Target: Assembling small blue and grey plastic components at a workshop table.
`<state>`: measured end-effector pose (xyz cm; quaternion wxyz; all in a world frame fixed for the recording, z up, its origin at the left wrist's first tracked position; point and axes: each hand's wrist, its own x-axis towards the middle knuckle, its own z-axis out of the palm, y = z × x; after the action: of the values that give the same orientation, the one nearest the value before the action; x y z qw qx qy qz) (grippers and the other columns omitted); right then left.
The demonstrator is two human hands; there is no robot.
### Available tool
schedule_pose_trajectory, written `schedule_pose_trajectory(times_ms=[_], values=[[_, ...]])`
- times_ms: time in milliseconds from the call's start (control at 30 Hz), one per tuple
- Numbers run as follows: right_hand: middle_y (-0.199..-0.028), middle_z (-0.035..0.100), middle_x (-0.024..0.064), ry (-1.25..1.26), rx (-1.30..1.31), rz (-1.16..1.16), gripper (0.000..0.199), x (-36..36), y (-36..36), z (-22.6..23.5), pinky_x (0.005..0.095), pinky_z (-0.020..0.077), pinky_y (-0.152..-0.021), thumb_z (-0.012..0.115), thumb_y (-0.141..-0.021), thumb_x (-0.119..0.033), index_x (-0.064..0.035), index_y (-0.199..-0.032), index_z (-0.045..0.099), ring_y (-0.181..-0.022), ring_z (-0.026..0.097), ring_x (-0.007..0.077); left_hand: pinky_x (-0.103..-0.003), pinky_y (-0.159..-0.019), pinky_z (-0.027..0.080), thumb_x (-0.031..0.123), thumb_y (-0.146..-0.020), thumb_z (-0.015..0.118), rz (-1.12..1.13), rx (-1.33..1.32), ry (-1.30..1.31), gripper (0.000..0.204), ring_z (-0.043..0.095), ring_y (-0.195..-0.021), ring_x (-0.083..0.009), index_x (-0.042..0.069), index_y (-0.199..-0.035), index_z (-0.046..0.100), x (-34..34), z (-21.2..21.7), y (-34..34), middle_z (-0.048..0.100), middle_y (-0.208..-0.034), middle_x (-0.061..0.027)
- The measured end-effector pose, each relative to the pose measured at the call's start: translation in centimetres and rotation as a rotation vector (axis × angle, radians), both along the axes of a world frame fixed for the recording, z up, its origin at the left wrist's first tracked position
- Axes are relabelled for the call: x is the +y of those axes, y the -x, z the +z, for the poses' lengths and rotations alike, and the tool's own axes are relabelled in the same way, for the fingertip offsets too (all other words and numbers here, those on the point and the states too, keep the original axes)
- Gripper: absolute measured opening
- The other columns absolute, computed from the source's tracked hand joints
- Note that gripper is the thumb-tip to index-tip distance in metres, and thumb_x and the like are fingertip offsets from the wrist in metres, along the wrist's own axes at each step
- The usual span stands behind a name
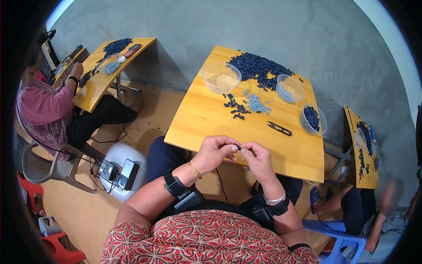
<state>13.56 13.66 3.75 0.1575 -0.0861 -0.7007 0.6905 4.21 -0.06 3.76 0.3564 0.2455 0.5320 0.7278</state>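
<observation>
My left hand [216, 152] and my right hand [256, 156] meet at the near edge of a yellow wooden table [206, 116], fingertips pinched together on one small dark blue plastic piece [238, 147]. Farther out on the table lies a big heap of the same dark blue pieces [257, 67], a small scatter of them [236, 108] and a patch of pale blue-grey bits [256, 104]. Black thread snips [279, 128] lie to the right of my hands.
Three clear plastic bowls stand on the table: an empty one [220, 77], one with pale bits [290, 88], one with dark pieces [312, 119]. A person in pink [44, 112] works at the left table [99, 83]. Another person [373, 211] sits at the right table [367, 176]. A white stool [123, 169] holds devices.
</observation>
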Motion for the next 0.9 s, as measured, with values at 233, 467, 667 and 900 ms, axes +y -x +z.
schedule_pose_trajectory(times_ms=[233,467,667,900], values=[[-0.074,0.051,0.0100,-0.916,0.210,-0.156,0.009,1.2,1.1,-2.5,0.0355,0.0411,-0.066,0.057,-0.069,0.002,-0.0031,-0.076,0.058,-0.074,0.048,0.0286,-0.033,-0.062,0.044,0.004,-0.071,0.062,0.131,1.135,0.221,0.010,0.057,-0.066,-0.0216,0.004,-0.081,0.062,1.6,-2.5,1.8,0.060,-0.071,-0.0071],[-0.075,0.048,0.0097,-1.044,0.189,-0.171,0.006,2.1,0.7,-2.8,0.0370,0.0391,-0.067,0.055,-0.069,-0.001,-0.0043,-0.073,0.056,-0.075,0.045,0.0284,-0.034,-0.076,0.035,0.008,-0.068,0.065,0.129,1.211,0.229,0.009,0.054,-0.075,-0.0247,0.009,-0.076,0.062,2.7,-3.1,1.9,0.058,-0.075,-0.0075],[-0.074,0.046,0.0100,-1.301,0.110,-0.169,0.003,0.9,-0.3,-1.6,0.0381,0.0386,-0.068,0.055,-0.069,-0.004,-0.0035,-0.070,0.053,-0.075,0.045,0.0281,-0.034,-0.077,0.035,0.009,-0.067,0.065,0.138,1.202,0.240,0.009,0.054,-0.075,-0.0242,0.009,-0.075,0.061,3.1,-3.6,1.6,0.058,-0.075,-0.0065],[-0.079,0.055,0.0133,-1.082,0.087,-0.081,0.008,2.7,-0.3,-1.4,0.0396,0.0411,-0.070,0.052,-0.075,-0.005,-0.0028,-0.079,0.058,-0.078,0.051,0.0314,-0.034,-0.079,0.035,0.009,-0.066,0.065,0.154,1.239,0.214,0.009,0.054,-0.075,-0.0232,0.010,-0.074,0.062,3.1,-3.5,1.5,0.058,-0.075,-0.0050]])
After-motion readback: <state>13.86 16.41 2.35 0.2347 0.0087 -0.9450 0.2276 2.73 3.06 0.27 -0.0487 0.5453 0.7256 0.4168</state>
